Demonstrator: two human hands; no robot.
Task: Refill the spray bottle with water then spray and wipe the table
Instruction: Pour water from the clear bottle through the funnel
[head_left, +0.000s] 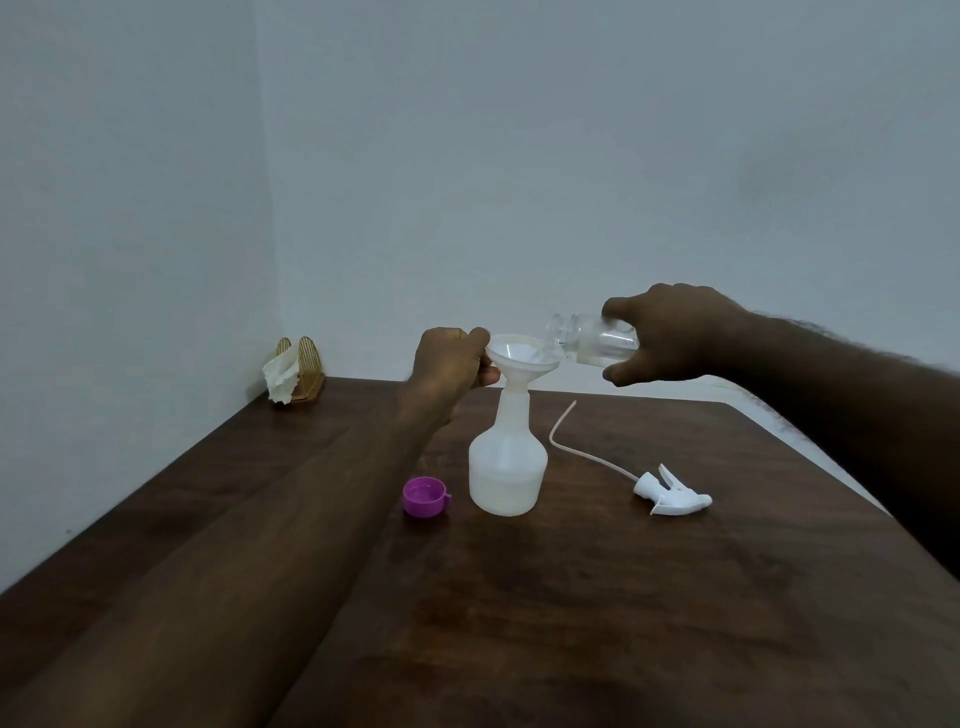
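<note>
A translucent white spray bottle (508, 467) stands upright mid-table, partly filled with water. A white funnel (522, 358) sits in its neck. My left hand (451, 361) grips the funnel's rim on its left side. My right hand (670, 332) holds a clear water bottle (592, 338) tipped on its side, mouth over the funnel. The white spray head (672, 493) with its long tube lies on the table to the right of the spray bottle.
A purple cap (425, 497) lies open side up just left of the spray bottle. A golden napkin holder (296, 374) with a tissue stands in the far left corner against the wall. The dark wooden table (597, 597) ends at the right edge.
</note>
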